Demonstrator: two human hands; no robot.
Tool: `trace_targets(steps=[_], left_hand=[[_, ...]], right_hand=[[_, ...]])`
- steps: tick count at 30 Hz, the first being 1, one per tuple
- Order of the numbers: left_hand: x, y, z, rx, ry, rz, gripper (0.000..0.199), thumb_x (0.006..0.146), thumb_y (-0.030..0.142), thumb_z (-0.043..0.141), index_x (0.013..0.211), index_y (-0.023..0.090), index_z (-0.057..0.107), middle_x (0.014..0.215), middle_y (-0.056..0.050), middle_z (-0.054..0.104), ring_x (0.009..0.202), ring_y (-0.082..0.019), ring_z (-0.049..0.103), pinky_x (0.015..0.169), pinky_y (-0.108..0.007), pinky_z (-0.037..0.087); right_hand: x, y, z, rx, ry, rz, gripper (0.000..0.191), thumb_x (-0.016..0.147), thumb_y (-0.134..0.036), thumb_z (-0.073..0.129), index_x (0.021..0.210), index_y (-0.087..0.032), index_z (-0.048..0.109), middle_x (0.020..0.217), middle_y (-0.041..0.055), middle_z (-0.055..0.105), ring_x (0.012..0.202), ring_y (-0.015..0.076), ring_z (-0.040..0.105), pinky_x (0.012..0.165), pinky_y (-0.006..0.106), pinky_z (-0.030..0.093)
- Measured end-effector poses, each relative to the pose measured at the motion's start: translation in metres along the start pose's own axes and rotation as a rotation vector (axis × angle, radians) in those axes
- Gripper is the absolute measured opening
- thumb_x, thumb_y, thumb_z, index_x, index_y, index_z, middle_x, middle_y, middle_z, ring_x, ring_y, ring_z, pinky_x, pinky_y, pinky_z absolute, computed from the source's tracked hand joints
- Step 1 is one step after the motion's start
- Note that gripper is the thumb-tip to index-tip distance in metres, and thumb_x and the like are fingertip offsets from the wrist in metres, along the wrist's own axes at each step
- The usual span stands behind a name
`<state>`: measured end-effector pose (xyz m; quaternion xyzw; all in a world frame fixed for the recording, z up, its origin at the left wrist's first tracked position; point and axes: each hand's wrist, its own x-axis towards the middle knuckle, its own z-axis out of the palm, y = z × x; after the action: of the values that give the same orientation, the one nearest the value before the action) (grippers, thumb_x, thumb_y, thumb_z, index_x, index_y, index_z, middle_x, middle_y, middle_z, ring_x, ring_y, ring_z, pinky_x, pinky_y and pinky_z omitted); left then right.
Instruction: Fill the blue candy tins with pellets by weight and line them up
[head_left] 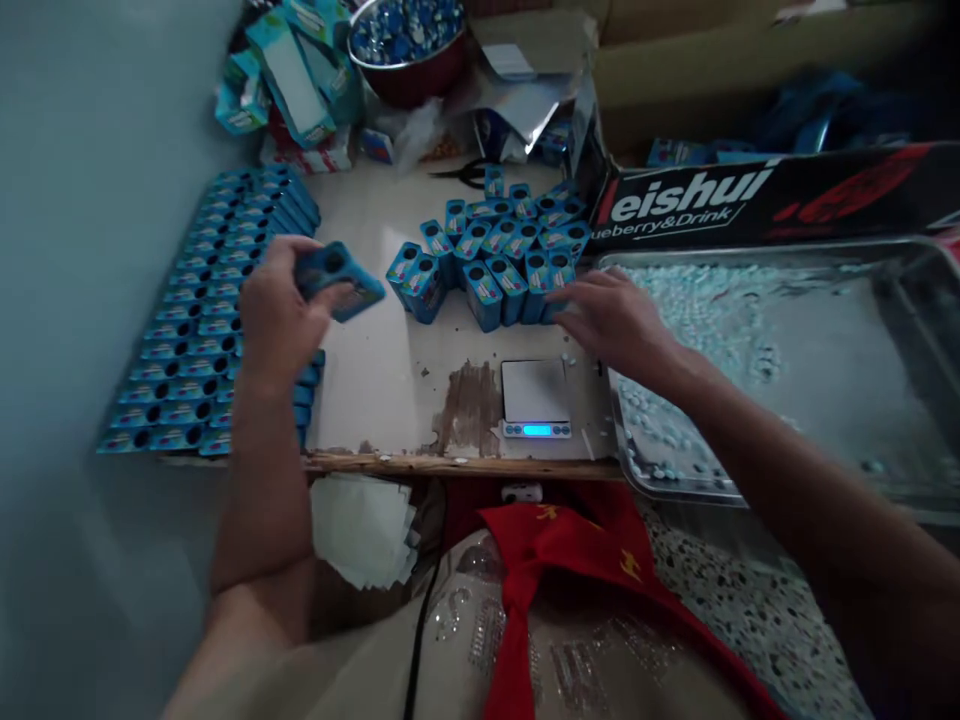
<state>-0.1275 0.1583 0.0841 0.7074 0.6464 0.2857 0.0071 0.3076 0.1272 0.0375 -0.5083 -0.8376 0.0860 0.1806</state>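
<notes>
So the left hand [277,315] has a small blue carton [349,285] pinched between thumb and fingers, up over the desk [367,400]. It's tipped, long axis slanting from the fingers down toward the person's right, round hole near the upper end. That puts it between the packed carton rows [191,330], which this hand is way nearer to, and the loose carton cluster [480,285] off to its right.

The right hand [619,320] is the one by the cluster, fingers bent at the near right corner, right over the end carton [561,268]. Motion blur there, so I can't tell if it's gripping, touching or just above it. The kitchen scale [535,395] sits nearer the body, pill-filled metal tray [825,330] to the right.

Left forearm hides part of the rows, the scale's readout is illegible, and the tray runs out of frame.
</notes>
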Motion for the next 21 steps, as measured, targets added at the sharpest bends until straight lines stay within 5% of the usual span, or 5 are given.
trace_targets(steps=[4, 9, 13, 16, 21], left_hand=[[0.052, -0.075, -0.02, 0.012, -0.093, -0.135, 0.071, 0.092, 0.057, 0.094, 0.143, 0.015, 0.069, 0.142, -0.01, 0.078, 0.131, -0.031, 0.072, 0.128, -0.056, 0.054], [0.047, -0.128, -0.015, -0.035, -0.415, -0.157, 0.072, 0.083, 0.075, 0.086, 0.128, 0.019, 0.08, 0.118, -0.005, 0.084, 0.112, -0.027, 0.071, 0.114, -0.047, 0.06], [0.023, -0.134, -0.011, 0.049, -0.47, -0.167, 0.043, 0.09, 0.065, 0.082, 0.113, 0.028, 0.085, 0.104, -0.004, 0.082, 0.112, -0.031, 0.074, 0.115, -0.045, 0.057], [0.009, -0.122, -0.001, 0.224, -0.45, -0.088, 0.033, 0.095, 0.056, 0.077, 0.115, 0.03, 0.085, 0.113, -0.008, 0.081, 0.118, -0.035, 0.074, 0.111, -0.046, 0.056], [-0.007, -0.103, 0.01, 0.387, -0.397, -0.084, 0.023, 0.096, 0.031, 0.074, 0.118, 0.024, 0.078, 0.125, -0.014, 0.078, 0.125, -0.037, 0.07, 0.116, -0.048, 0.054]], right_hand=[[0.074, -0.046, 0.005, -0.251, -0.195, -0.14, 0.056, 0.103, -0.013, 0.055, 0.154, -0.018, 0.078, 0.149, 0.023, 0.069, 0.136, 0.0437, 0.06, 0.107, 0.052, 0.048], [0.117, -0.044, 0.012, -0.369, -0.488, -0.187, 0.071, 0.093, -0.016, 0.071, 0.165, -0.013, 0.068, 0.146, 0.0239, 0.069, 0.13, 0.0422, 0.063, 0.101, 0.046, 0.043], [0.125, -0.035, 0.022, -0.408, -0.464, -0.246, 0.045, 0.094, -0.006, 0.066, 0.135, -0.014, 0.081, 0.123, 0.0175, 0.078, 0.113, 0.0347, 0.068, 0.095, 0.044, 0.041], [0.127, -0.046, 0.028, -0.373, -0.489, -0.301, 0.012, 0.101, -0.024, 0.078, 0.109, -0.018, 0.085, 0.111, 0.0141, 0.081, 0.109, 0.0339, 0.068, 0.101, 0.047, 0.042], [0.112, -0.082, 0.016, -0.371, -0.525, -0.243, 0.024, 0.108, -0.038, 0.077, 0.098, -0.017, 0.086, 0.105, 0.0135, 0.082, 0.107, 0.034, 0.072, 0.108, 0.05, 0.041]])
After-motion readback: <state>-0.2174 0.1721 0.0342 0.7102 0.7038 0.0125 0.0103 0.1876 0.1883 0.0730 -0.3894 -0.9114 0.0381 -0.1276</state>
